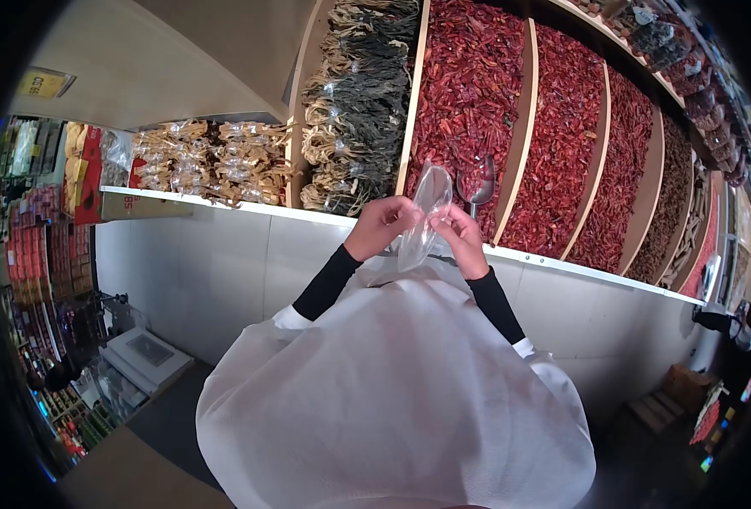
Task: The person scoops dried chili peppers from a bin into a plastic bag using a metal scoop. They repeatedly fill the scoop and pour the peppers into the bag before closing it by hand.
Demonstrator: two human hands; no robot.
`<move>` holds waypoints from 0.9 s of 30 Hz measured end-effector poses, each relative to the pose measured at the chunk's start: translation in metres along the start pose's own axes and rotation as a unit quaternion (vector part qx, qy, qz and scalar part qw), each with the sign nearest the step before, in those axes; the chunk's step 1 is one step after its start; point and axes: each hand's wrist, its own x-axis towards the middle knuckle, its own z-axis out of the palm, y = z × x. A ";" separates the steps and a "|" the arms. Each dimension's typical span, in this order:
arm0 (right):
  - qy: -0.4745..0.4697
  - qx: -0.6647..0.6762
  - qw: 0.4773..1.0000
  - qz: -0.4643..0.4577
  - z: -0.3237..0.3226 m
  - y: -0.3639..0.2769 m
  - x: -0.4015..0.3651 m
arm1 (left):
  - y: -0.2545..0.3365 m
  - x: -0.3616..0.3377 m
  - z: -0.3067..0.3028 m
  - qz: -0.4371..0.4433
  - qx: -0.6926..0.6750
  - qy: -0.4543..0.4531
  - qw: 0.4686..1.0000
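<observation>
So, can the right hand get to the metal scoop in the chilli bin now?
Probably yes. The metal scoop lies on the chillies just beyond the right hand, nothing between them. But that hand and the left hand pinch a plastic bag, so it must let go first.

A loose white smock (392, 399), plain and creased in soft folds, covers the person's torso and shoulders, its wide sleeves ending in white hems (290, 316) near the elbows. Tight black undersleeves (329, 280) run down to the wrists. The left grip (381, 225) and right grip (460, 237) are bare.
</observation>
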 end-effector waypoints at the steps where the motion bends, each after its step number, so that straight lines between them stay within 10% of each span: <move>1: 0.001 0.000 1.000 0.001 -0.002 0.004 0.000 | -0.001 0.002 -0.001 -0.001 -0.001 -0.001 1.000; 5: 0.041 0.142 0.988 0.039 -0.003 0.003 0.003 | 0.024 0.010 -0.002 -0.109 -0.181 0.059 0.976; 7: 0.054 0.224 0.972 0.048 -0.002 0.003 0.003 | 0.035 0.012 -0.004 -0.142 -0.466 0.087 0.869; 11: 0.031 0.383 0.922 0.042 -0.017 0.017 0.004 | -0.001 0.014 -0.029 -0.095 -0.638 -0.059 0.762; 13: 0.037 0.508 0.859 0.049 -0.020 0.017 0.006 | 0.005 0.012 -0.029 -0.161 -0.607 0.018 0.778; 16: 0.032 0.521 0.853 0.006 -0.028 0.016 0.009 | -0.012 0.007 -0.036 -0.144 -0.607 -0.101 0.775; 21: 0.011 0.506 0.863 -0.003 -0.023 0.015 0.013 | -0.031 0.000 -0.043 -0.192 -0.299 -0.072 0.932; 27: -0.049 0.516 0.844 0.137 -0.023 0.032 0.014 | -0.013 0.009 -0.056 -0.121 -0.562 -0.041 0.817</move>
